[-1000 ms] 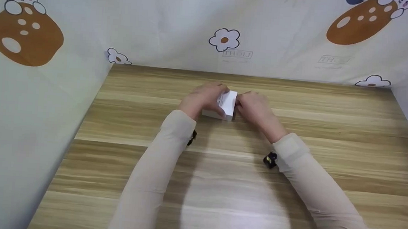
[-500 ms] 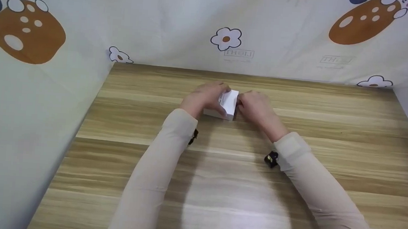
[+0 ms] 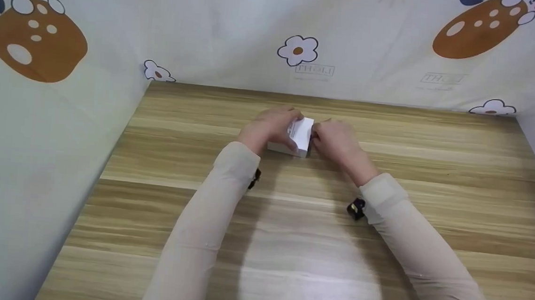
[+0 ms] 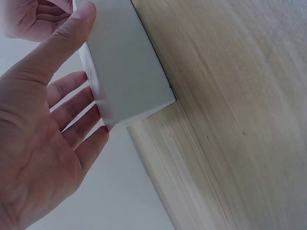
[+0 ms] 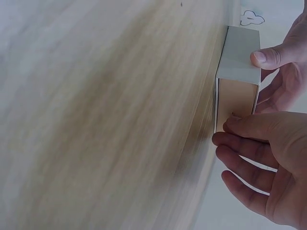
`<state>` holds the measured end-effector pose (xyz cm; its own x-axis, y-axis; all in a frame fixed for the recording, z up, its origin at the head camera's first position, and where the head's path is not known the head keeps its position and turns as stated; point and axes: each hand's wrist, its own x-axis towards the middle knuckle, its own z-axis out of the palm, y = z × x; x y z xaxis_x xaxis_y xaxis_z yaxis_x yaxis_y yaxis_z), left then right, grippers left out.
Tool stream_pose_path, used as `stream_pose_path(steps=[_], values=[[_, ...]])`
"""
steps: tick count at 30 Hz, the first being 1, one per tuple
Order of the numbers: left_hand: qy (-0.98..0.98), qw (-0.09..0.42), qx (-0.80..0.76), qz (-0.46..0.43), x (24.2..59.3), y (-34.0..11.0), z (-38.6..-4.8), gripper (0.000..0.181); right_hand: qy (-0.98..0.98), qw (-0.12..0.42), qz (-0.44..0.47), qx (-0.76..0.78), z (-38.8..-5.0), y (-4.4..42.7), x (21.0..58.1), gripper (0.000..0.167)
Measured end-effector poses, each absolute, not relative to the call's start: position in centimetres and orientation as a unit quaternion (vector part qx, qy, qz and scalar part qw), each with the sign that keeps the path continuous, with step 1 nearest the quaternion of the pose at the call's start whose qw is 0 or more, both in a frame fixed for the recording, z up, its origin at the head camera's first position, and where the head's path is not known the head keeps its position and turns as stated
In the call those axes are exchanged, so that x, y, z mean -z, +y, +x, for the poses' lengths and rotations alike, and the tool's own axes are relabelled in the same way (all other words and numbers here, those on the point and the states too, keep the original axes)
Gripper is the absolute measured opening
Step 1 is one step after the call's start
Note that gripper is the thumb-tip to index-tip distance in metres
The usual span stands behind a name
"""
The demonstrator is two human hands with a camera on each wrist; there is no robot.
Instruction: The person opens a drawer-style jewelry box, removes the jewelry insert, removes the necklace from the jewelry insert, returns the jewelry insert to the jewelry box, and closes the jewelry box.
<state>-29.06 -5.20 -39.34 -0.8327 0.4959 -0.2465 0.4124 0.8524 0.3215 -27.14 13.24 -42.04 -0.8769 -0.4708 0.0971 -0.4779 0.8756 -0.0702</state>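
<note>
A small white box stands on the table toward the back, with faint print on its top. My left hand grips it from the left. In the left wrist view the thumb lies on one long side of the box and the fingers on the printed face. My right hand is at the box's right end. In the right wrist view that end shows a brown inner drawer inside the white sleeve. The right thumb and index finger pinch at its edge; what lies between their tips is hidden.
The wood-grain table extends around the hands. A pale cloth wall with printed flowers and rabbits on brown fruit rises behind and at the left. A small black device sits at the right cuff.
The whole head view has shifted slightly to the right. Both hands keep the same place at the box, and the box looks unmoved on the table.
</note>
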Motion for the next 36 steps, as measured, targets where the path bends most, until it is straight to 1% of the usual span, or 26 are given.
stream_pose_path(steps=[8, 13, 25, 36], values=[[0.949, 0.163, -0.131, 0.236, 39.2, -5.14, -28.95, 0.079, -0.969, 0.034, 0.242, -0.038, -27.16, 13.22, 42.07, 0.013], [0.949, 0.165, -0.133, 0.231, 39.13, -5.06, -28.99, 0.081, -0.969, 0.026, 0.242, -0.045, -27.19, 13.26, 42.04, 0.014], [0.947, 0.158, -0.151, 0.236, 39.31, -5.17, -28.89, 0.083, -0.968, 0.028, 0.245, -0.035, -27.09, 13.36, 41.96, 0.013], [0.948, 0.164, -0.156, 0.224, 39.3, -5.2, -28.87, 0.084, -0.967, 0.027, 0.248, -0.049, -27.07, 13.39, 42.08, 0.013]])
